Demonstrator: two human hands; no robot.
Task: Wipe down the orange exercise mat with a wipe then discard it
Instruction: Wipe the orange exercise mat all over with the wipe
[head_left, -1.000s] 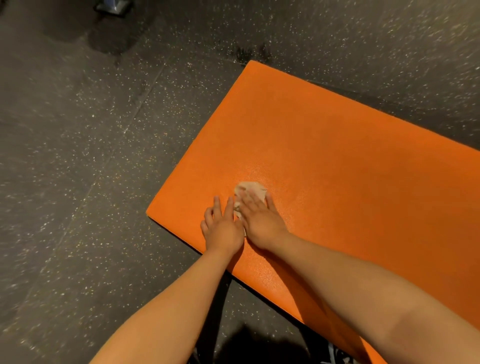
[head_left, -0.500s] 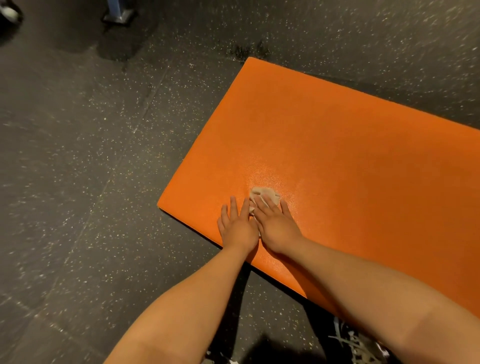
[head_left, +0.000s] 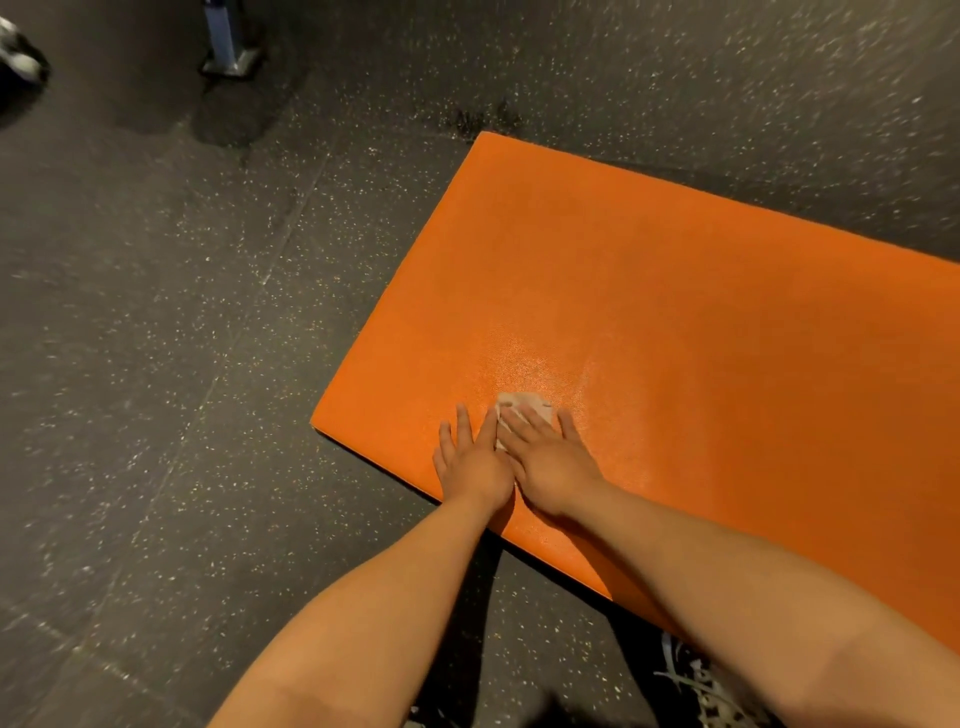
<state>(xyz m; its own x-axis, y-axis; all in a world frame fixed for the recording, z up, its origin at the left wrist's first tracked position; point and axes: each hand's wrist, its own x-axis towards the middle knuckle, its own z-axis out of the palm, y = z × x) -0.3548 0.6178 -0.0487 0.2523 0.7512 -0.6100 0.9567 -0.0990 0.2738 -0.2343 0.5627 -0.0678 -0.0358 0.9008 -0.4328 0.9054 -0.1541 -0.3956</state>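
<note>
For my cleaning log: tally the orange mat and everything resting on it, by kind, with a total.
Orange mat: 1
Wipe: 1
Hands: 2, the left hand flat on the mat and the right hand pressing the wipe
Total: 4

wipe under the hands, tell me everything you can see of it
The wipe is a small, pale beige, crumpled sheet, paper or cloth by its look, lying on the orange mat near its short end. The right hand presses it down with straight fingers and hides most of it; only its far edge shows. The left hand lies flat at its left side.
</note>
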